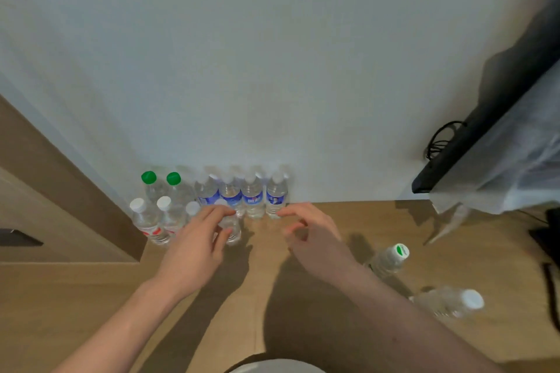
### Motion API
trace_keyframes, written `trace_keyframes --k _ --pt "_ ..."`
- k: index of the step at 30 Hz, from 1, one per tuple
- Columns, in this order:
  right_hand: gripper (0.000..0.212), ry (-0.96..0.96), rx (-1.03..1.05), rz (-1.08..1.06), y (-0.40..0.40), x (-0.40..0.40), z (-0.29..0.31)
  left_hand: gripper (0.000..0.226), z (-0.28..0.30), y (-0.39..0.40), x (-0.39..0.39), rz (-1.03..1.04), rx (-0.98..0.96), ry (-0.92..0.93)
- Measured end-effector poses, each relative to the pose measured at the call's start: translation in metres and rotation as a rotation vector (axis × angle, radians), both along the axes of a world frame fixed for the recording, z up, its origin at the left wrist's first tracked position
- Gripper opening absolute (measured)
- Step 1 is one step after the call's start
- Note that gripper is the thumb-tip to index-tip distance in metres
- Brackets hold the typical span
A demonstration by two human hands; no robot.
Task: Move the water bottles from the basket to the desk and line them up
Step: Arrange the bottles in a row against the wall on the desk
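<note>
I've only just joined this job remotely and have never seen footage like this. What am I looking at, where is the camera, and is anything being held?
There is one picture, from a camera worn on a person's head, looking down at their bare hands over a light wooden desk. Clear plastic water bottles stand in two rows against the pale wall: green-capped bottles and blue-labelled bottles behind, red-labelled white-capped bottles in front. The left hand has its grip around a clear bottle in the front row. The right hand is open, holding nothing. Two more bottles stand apart on the right.

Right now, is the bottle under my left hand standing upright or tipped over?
Upright: the clear bottle stands on the desk, left hand fingers around its top.
</note>
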State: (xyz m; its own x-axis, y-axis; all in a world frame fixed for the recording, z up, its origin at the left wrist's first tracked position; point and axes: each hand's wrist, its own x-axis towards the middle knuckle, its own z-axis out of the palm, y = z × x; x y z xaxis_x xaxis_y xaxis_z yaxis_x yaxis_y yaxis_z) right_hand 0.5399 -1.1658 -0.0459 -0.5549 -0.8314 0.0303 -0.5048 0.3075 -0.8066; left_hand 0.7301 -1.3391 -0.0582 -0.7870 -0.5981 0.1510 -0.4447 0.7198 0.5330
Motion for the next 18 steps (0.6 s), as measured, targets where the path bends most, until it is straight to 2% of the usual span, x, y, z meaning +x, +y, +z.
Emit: trace_keyframes --k 4,9,13,18 --pt "0.026 0.007 0.134 -0.108 0.099 -0.036 0.022 0.030 -0.008 0.066 -0.039 -0.204 0.090 -0.042" --pt "0.026 0.091 0.254 -0.238 0.194 -0.082 0.019 0.037 -0.020 0.137 -0.115 -0.362 0.082 -0.129" --pt "0.033 0.124 0.386 -0.311 0.250 -0.113 0.009 0.049 -0.023 0.183 -0.176 -0.440 0.096 -0.223" --pt "0.044 0.059 0.583 -0.267 0.291 -0.142 -0.018 0.063 -0.036 0.219 -0.233 -0.504 0.052 -0.340"
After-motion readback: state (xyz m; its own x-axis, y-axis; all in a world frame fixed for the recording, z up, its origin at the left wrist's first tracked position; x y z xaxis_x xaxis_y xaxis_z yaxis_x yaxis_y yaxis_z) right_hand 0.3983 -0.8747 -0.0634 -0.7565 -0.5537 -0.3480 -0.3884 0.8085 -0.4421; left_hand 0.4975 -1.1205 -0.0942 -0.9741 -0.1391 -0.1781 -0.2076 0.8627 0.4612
